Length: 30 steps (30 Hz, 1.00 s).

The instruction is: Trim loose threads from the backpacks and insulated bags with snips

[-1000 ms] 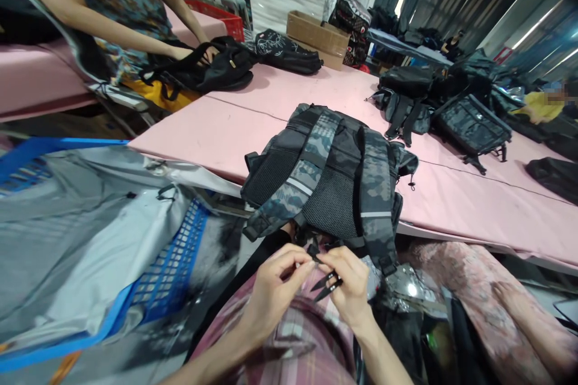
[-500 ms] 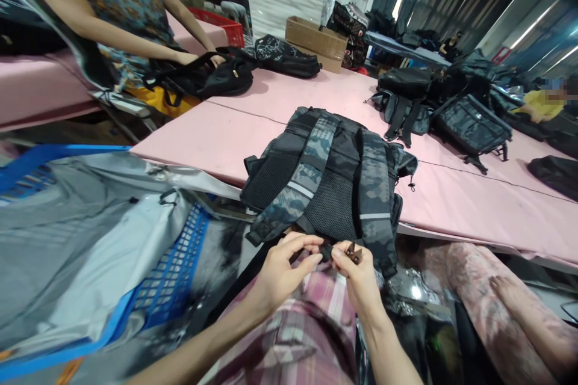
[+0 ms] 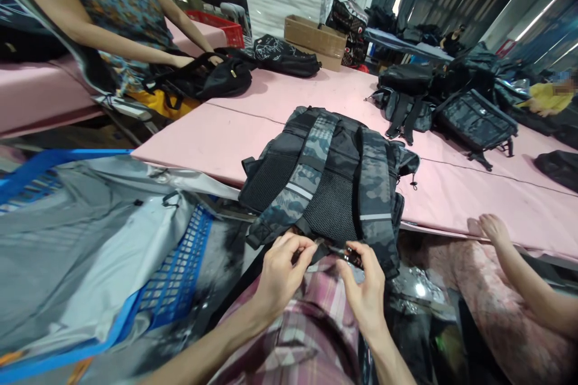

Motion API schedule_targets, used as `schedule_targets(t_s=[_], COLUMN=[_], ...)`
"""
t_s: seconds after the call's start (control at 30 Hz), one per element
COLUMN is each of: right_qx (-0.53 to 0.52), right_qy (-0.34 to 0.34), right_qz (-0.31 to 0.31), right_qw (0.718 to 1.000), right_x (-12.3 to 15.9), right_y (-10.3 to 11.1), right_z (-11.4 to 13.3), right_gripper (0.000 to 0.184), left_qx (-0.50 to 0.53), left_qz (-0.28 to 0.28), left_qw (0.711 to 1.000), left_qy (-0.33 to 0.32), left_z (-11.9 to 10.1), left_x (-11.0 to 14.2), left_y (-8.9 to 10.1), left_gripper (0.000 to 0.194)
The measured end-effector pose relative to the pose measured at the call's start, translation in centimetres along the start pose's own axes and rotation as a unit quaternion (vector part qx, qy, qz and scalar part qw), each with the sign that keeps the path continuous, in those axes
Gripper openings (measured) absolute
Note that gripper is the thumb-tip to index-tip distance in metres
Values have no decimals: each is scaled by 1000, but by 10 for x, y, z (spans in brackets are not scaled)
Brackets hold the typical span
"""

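Observation:
A camouflage backpack (image 3: 336, 192) lies back side up at the table edge, its shoulder straps and mesh panel facing me, its near end above my lap. Just below that end, my left hand (image 3: 286, 264) pinches a dark webbing strap (image 3: 320, 251). My right hand (image 3: 365, 277) is closed on a pair of small dark thread snips (image 3: 352, 255), whose tips point left at the strap. The fingers partly cover the snips, and the exact spot at their tips is too small to make out.
The pink-covered table (image 3: 266, 108) holds more camouflage bags (image 3: 474, 117) at right and a black bag (image 3: 286, 57) behind. A blue crate (image 3: 176, 271) with grey fabric stands at left. A co-worker's arms (image 3: 149, 51) handle a black bag; another person's hand (image 3: 494, 228) touches the right table edge.
My hands have moved slightly apart. The snips have turned from pointing up to pointing left at the strap. At right, the neighbour's hand has gone from their lap to the table edge.

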State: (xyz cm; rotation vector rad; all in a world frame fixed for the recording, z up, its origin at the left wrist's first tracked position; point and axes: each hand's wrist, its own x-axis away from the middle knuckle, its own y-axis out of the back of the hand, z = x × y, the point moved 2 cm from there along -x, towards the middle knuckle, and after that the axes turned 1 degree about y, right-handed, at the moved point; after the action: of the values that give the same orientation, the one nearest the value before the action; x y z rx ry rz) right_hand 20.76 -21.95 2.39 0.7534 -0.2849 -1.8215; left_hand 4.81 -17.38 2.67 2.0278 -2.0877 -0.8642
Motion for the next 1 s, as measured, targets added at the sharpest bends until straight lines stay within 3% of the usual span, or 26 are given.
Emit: schedule_targets(t_s=[0.1,0.17,0.3,0.4,0.6,0.7,0.77,0.83,0.9,0.93,1.0], right_qx=[93,127,127,96,73,11,-67,-150,-215,-237,-260], right_qy=[110,143,148,130,121,41,-45,-120,-165,-177,-182], right_qz=[-11,-14,-6,9,18,17,15,22,30,30,35], right_qw=[990,981,981,987,990,999,997,981,962,955,948], right_x=[8,9,7,6,9,12,16,20,23,23,20], right_y=[1,0,0,1,1,1,-3,-14,-28,-35,-47], right_z=[3,4,5,3,-2,-11,-19,-24,-26,-25,-20], right_gripper=[18,18,16,15,13,12,12,23,35,36,33], left_qx=[-13,-22,-51,-62,23,117,250,411,522,549,568], left_qz=[-5,-10,-13,-4,25,39,55,63,60,58,60], left_qw=[1000,998,992,991,998,990,942,838,734,705,689], left_qy=[-25,-53,-115,-122,-55,74,217,355,431,445,447], left_z=[-1,-3,-4,-2,-2,1,8,16,21,22,24], left_x=[1,2,4,7,14,14,12,10,7,6,5], left_y=[-4,-5,-6,-8,-11,-9,-8,-9,-10,-11,-11], left_gripper=[18,17,18,20,22,20,17,14,12,12,11])
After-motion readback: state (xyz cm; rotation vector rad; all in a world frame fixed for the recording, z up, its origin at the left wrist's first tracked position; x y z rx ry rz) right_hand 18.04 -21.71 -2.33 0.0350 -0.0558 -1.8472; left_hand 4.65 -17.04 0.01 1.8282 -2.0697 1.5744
